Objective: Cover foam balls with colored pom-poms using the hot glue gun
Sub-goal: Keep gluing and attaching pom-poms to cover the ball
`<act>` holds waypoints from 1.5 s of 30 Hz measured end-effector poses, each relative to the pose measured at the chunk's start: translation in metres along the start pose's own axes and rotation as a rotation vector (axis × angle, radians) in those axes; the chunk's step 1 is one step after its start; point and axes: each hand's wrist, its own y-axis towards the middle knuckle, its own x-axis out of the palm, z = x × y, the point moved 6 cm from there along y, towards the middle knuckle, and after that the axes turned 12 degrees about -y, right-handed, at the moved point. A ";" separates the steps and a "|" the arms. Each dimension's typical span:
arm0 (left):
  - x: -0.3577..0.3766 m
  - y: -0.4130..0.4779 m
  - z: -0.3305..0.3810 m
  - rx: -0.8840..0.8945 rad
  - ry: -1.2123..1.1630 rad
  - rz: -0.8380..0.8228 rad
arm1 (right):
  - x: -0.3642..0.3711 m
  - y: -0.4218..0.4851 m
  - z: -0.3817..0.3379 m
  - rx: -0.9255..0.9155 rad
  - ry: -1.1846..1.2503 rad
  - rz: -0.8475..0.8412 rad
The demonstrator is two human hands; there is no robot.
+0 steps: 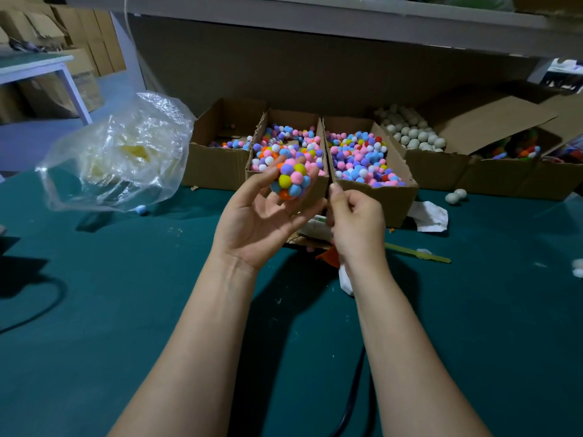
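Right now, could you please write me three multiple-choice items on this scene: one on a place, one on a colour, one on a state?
1. The plain white foam balls mostly lie: A in a cardboard box; B on a shelf; C on the floor.
2. The loose pom-pom near the plastic bag is: A orange; B light blue; C yellow.
3. The ball in the left hand is: A bare; B halved; C covered in pom-poms where visible.
Key: A, they fill the box right of the pom-pom boxes; B, it shows blue; C, no foam shows.
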 end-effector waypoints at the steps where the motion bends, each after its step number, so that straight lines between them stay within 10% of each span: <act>1: -0.001 0.000 0.002 0.008 -0.019 0.000 | -0.006 0.002 0.001 -0.005 -0.033 0.054; 11: -0.011 0.002 0.006 0.052 -0.058 0.082 | 0.002 0.002 0.001 0.063 0.235 -0.218; 45: -0.013 0.001 0.007 0.095 -0.115 0.164 | 0.005 -0.006 -0.006 -0.023 0.199 -0.226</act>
